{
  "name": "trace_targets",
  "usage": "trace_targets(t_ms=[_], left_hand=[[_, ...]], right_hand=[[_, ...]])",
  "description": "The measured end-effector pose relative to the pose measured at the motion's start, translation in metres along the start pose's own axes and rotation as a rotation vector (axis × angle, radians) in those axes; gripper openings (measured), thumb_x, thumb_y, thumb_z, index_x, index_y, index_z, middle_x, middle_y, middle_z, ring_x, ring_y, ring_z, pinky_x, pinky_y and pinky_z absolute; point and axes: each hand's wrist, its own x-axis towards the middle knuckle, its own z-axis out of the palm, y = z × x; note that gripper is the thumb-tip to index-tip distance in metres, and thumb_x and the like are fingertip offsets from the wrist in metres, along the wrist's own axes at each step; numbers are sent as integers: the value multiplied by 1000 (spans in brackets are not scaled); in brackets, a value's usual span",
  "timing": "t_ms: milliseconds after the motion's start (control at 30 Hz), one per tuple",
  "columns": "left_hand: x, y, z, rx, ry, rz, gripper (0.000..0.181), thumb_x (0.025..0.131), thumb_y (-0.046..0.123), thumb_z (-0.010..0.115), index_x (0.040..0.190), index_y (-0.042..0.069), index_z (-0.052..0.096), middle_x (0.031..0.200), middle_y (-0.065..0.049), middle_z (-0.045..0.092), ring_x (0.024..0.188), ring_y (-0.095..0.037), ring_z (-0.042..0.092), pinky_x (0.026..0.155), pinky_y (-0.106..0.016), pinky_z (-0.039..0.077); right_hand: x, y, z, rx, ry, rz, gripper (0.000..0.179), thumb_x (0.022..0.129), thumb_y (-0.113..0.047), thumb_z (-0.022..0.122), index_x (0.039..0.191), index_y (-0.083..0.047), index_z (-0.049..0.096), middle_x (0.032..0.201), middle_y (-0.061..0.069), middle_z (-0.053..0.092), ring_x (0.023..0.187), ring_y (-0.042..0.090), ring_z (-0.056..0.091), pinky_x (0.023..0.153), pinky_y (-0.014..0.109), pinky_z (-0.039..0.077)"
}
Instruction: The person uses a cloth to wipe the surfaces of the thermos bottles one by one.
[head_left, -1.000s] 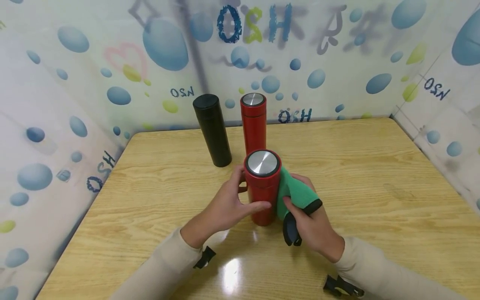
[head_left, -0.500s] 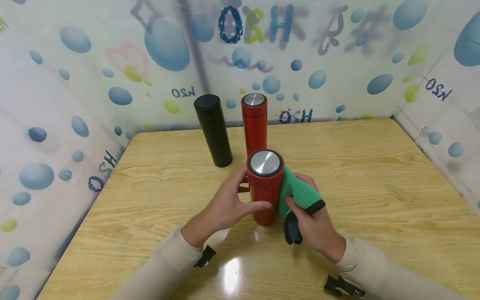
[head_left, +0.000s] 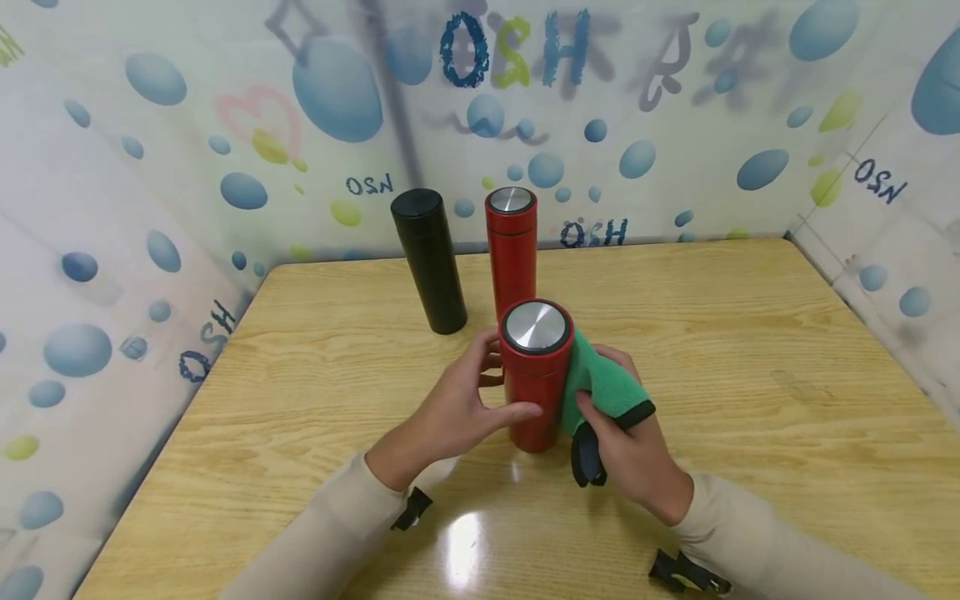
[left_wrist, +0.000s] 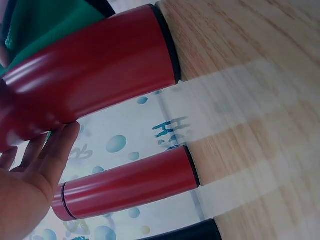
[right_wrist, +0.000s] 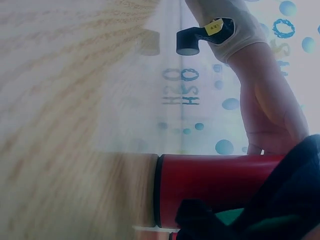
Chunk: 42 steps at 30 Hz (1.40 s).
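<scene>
In the head view a red thermos (head_left: 534,392) with a brushed silver lid stands upright on the table, near its middle. My left hand (head_left: 457,408) holds it from the left, thumb across the front and fingers towards the back. On the right, my right hand (head_left: 630,450) grips a green cloth (head_left: 604,385) with black edging and presses it against the thermos's side. The left wrist view shows the left fingers touching the thermos wall (left_wrist: 100,70). Dark edging hides part of the thermos (right_wrist: 215,180) in the right wrist view.
Behind the front thermos stands a second red thermos (head_left: 513,258), its lower part hidden. A black thermos (head_left: 431,262) is to its left. The wooden table (head_left: 750,350) meets patterned walls (head_left: 645,125) at the back and sides. Black straps with a camera (head_left: 686,573) sit at the wrists.
The front red thermos and the green cloth have shifted very slightly right. Both hands keep their hold; the two rear thermoses stay in place.
</scene>
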Motion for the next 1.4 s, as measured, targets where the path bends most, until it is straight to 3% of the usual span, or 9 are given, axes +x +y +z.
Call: trace_targets(t_ms=[267, 433, 633, 767, 967, 1200, 1400], left_hand=[[-1, -2, -3, -11, -25, 15, 82, 84, 24, 82, 150, 29, 34, 142, 7, 53, 128, -16, 57, 96, -40, 57], [-2, -1, -3, 47, -18, 34, 81, 81, 29, 84, 148, 30, 37, 139, 11, 55, 125, -12, 57, 95, -42, 57], [-3, 1, -1, 120, 20, 48, 88, 76, 38, 87, 148, 36, 37, 141, 18, 51, 128, -6, 53, 95, -35, 56], [-2, 1, 0, 118, 50, 53, 89, 76, 38, 88, 149, 37, 36, 143, 18, 48, 129, -6, 51, 93, -34, 57], [1, 2, -2, 81, 35, 59, 87, 75, 33, 89, 147, 35, 39, 140, 15, 51, 125, -9, 52, 83, -37, 59], [-2, 0, -3, 55, 55, -10, 94, 72, 28, 91, 146, 22, 34, 135, 5, 56, 119, -14, 57, 84, -35, 58], [-2, -2, -3, 50, 36, 17, 88, 73, 26, 91, 141, 18, 35, 134, 2, 58, 118, -16, 59, 86, -34, 59]], right_hand=[[-1, -1, 1, 13, 23, -4, 50, 97, 13, 48, 144, 1, 39, 139, 1, 46, 128, 6, 52, 103, 15, 45], [-3, 3, 4, -19, -6, 20, 52, 97, 12, 50, 146, -4, 39, 140, 1, 43, 128, 5, 52, 104, 14, 44], [-6, 6, 7, -70, -72, 97, 51, 100, 4, 51, 148, -10, 38, 141, -4, 45, 130, 1, 49, 105, 13, 42], [-6, 2, 6, -52, -44, 84, 49, 99, 5, 52, 146, -7, 41, 138, -4, 49, 128, 2, 51, 103, 13, 44], [-6, -3, 5, 60, -21, 34, 47, 100, 6, 50, 146, -2, 40, 138, -1, 51, 126, 6, 55, 100, 18, 48], [-4, 0, 5, -52, -48, 116, 48, 100, 3, 52, 146, -7, 41, 139, -6, 49, 128, 1, 50, 103, 12, 43], [-4, -4, 4, 67, -10, 36, 46, 100, 8, 47, 144, -2, 41, 138, 0, 48, 127, 7, 53, 101, 17, 47]])
